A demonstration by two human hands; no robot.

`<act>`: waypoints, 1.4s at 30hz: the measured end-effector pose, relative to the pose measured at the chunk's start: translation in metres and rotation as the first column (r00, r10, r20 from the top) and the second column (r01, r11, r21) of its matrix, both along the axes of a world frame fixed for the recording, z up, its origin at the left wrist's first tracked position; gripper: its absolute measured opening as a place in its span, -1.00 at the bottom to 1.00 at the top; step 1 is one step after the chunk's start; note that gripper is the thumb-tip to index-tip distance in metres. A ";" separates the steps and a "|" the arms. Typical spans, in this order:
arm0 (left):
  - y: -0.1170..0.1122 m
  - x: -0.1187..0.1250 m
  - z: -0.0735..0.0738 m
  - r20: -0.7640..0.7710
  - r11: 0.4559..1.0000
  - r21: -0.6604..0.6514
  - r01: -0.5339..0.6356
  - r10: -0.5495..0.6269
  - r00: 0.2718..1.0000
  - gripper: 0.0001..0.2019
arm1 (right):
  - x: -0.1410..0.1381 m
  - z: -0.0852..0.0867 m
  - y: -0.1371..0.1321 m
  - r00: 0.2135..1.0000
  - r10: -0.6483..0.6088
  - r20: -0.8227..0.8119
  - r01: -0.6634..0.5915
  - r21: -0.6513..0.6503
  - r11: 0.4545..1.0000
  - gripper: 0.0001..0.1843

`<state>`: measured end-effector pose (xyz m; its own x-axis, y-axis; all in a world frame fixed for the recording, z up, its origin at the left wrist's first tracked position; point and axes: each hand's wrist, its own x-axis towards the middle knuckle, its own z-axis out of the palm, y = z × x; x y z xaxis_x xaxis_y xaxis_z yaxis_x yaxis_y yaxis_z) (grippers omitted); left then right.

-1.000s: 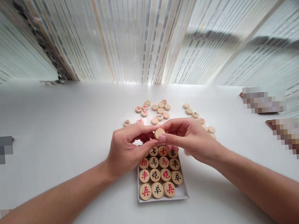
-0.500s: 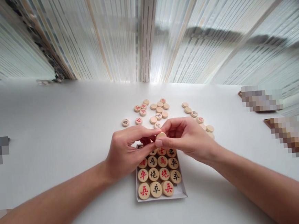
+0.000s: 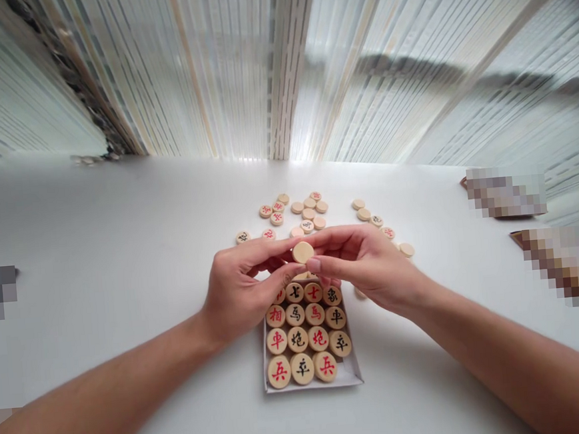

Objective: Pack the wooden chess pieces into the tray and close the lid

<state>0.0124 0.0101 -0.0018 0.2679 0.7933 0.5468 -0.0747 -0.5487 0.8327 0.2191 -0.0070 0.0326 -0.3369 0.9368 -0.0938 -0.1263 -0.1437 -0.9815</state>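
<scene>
Between the fingertips of both hands is a round wooden Chinese chess piece [image 3: 303, 253], its blank face toward me. My left hand [image 3: 247, 284] pinches it from the left with thumb and fingers. From the other side my right hand [image 3: 366, 264] grips its right edge. Just below them lies a shallow white box [image 3: 350, 372] with rows of chess pieces, marked with red or black characters. A black-marked piece [image 3: 340, 343] sits at the box's right side, above a bare lower right corner. The box's far end is partly hidden by my hands.
Loose chess pieces [image 3: 308, 213] lie scattered on the white table [image 3: 144, 222] beyond my hands, some blank side up. More pieces [image 3: 363, 214] form a line to the right. Two blurred-out objects [image 3: 564, 265] stand at the right; a striped curtain [image 3: 228, 68] hangs behind.
The held piece has risen slightly and moved left, and its blank face now shows fully. Both hands have shifted a little, uncovering more of the box's upper rows.
</scene>
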 end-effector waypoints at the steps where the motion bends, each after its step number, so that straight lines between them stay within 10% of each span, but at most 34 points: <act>1: 0.000 0.000 0.000 -0.009 1.000 0.011 -0.003 0.003 1.000 -0.66 | -0.001 0.000 0.000 1.000 -0.014 -0.011 0.014 0.003 1.000 -0.63; 15: -0.001 0.001 0.002 -0.048 0.991 0.124 -0.047 0.053 0.997 -0.69 | 0.001 -0.005 -0.003 0.981 -0.147 0.130 0.100 0.314 0.944 -0.81; 26: 0.001 -0.001 0.005 -0.068 0.951 0.303 -0.065 0.090 0.994 -0.80 | 0.001 0.008 -0.008 0.989 -0.073 0.132 0.052 0.159 0.986 -0.77; 35: -0.002 0.000 0.000 -0.069 0.982 0.164 -0.098 0.110 0.992 -0.78 | 0.010 0.011 -0.023 0.954 -0.112 0.279 -0.009 0.398 0.917 -0.66; 42: -0.001 0.002 0.002 -0.101 0.983 0.161 -0.086 0.103 0.990 -0.84 | 0.034 0.004 -0.064 0.910 -0.223 0.349 0.105 0.326 0.939 -0.72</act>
